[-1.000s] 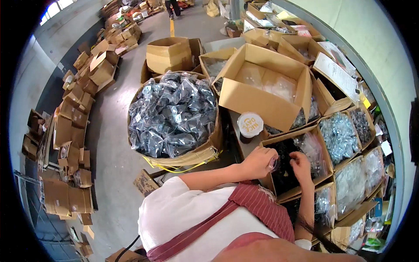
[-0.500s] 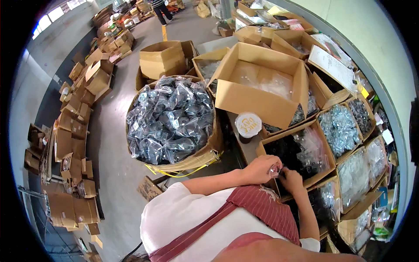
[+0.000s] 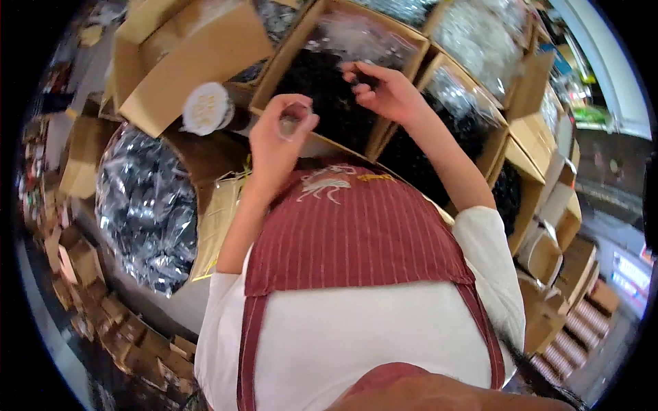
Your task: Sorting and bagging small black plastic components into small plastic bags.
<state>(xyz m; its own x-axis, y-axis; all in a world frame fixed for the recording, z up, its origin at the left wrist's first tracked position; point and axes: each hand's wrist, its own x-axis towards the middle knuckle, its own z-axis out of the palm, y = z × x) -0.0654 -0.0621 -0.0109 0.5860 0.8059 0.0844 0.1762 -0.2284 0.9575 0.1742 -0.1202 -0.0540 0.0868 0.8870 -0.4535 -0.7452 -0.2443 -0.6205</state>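
Observation:
My left hand (image 3: 269, 140) is closed around a small clear plastic bag (image 3: 293, 125), whose mouth faces up in a rounded opening. To its right, my right hand (image 3: 394, 99) pinches something small and dark (image 3: 363, 80), too blurred to name exactly. Both hands are over the near part of a cardboard box (image 3: 279, 68). Inside that box lie many small black pieces (image 3: 312, 81), with clear bags (image 3: 360, 34) heaped at its far end.
A lidded cup (image 3: 207, 109) stands left of the box, beside a larger open carton (image 3: 195, 58). Further left is a big container of bagged dark items (image 3: 147, 205). Boxes of clear bags (image 3: 473, 41) and black pieces (image 3: 428, 154) adjoin on the right.
My view has swung to the right and down. My hands, close together before, are now apart; the right has risen over the black pieces with a small dark thing in its fingers.

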